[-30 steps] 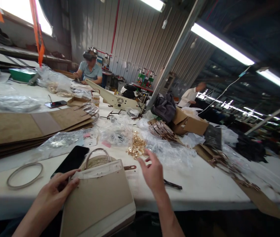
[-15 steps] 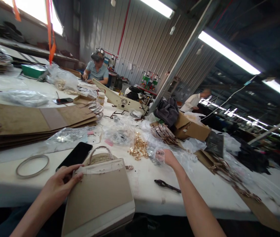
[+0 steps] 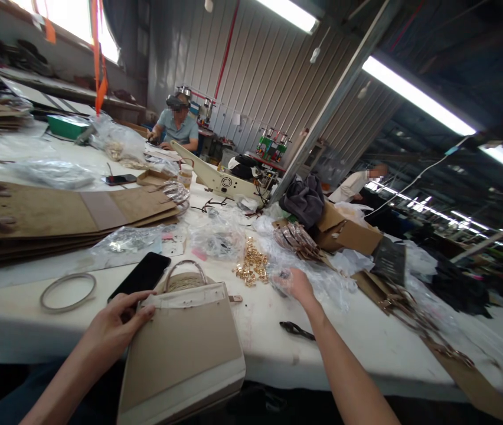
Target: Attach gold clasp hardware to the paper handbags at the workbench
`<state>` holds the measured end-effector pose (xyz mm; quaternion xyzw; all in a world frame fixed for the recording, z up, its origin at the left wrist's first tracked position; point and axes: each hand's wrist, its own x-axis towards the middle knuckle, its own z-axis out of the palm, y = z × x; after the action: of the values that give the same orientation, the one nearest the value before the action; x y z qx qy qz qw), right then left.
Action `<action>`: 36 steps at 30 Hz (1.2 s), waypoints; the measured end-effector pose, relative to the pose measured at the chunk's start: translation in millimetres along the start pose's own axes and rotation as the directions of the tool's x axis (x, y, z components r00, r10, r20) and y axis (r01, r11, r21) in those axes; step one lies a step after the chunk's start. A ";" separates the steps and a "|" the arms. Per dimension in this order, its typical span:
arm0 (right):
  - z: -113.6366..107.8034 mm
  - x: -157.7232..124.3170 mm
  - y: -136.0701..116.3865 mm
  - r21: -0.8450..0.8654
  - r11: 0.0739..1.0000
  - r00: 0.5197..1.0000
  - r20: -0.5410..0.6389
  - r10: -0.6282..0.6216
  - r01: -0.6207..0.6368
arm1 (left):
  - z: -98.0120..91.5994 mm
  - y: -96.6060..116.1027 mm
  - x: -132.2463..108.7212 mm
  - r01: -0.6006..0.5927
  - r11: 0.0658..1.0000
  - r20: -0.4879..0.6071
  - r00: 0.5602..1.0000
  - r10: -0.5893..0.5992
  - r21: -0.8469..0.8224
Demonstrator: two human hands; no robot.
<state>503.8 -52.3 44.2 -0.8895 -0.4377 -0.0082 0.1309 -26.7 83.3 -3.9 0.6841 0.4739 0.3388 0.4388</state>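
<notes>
The left hand (image 3: 114,324) pinches the top corner of a tan handbag (image 3: 185,348) at the desk (image 3: 366,348) edge, with a black phone (image 3: 140,276) just beyond that grip. The right hand (image 3: 299,285) reaches out, its grip curled around a clear packet (image 3: 280,277), beside gold fittings (image 3: 251,265).

Bag (image 3: 185,348) bottom cut off at 6 o'clock, fingertips of right hand (image 3: 298,286) blurred against clear plastic (image 3: 326,280), brown sheets (image 3: 56,215) cropped at 9 o'clock
</notes>
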 end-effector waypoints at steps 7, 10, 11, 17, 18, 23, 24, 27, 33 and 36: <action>-5.8 -2.7 -17.4 -0.093 0.989 0.992 0.038 0.119 -0.115 | -1.2 2.5 -0.5 -0.018 1.000 -0.025 1.000 0.017 -0.006; -3.7 -5.5 -23.7 -0.113 0.982 0.988 0.024 0.152 -0.149 | -1.3 4.1 -0.1 -0.028 1.000 -0.021 0.999 0.028 -0.003; -2.9 -6.4 -25.3 -0.116 0.980 0.987 0.014 0.163 -0.160 | -1.4 5.1 -0.2 -0.028 1.000 -0.019 0.999 0.028 -0.005; -8.8 -7.5 -25.8 -0.085 0.978 0.981 -0.004 0.192 -0.192 | -2.0 8.5 -1.1 -0.032 0.999 -0.033 0.999 0.032 0.007; -12.5 -8.3 -24.4 -0.075 0.980 0.983 -0.006 0.185 -0.185 | -2.1 8.1 -1.1 -0.030 1.000 -0.030 0.999 0.030 0.009; -36.7 -24.2 -18.2 -0.038 0.984 0.976 -0.138 0.168 -0.175 | -2.4 3.3 -1.0 -0.029 1.000 -0.010 1.000 0.029 0.006; -41.1 -28.9 -17.2 -0.028 0.984 0.971 -0.173 0.167 -0.175 | -2.3 1.5 -0.9 -0.034 0.999 -0.007 0.999 0.034 0.010; -50.4 -41.1 -14.3 0.011 0.988 0.961 -0.234 0.149 -0.151 | -2.1 -4.1 -0.5 -0.041 0.999 0.000 0.999 0.041 0.025; -56.5 -48.0 -5.2 0.120 0.987 0.944 -0.300 0.137 -0.105 | -2.2 -4.0 0.9 -0.009 1.000 0.023 1.000 0.009 0.022; -56.4 -48.0 -2.3 0.164 0.983 0.947 -0.295 0.127 -0.081 | -2.9 0.8 0.6 -0.004 1.000 0.024 1.000 0.003 0.023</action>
<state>478.0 -101.7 92.9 -0.8871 -0.3641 -0.1053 0.2635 -28.8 84.5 -2.0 0.6941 0.4711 0.3259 0.4360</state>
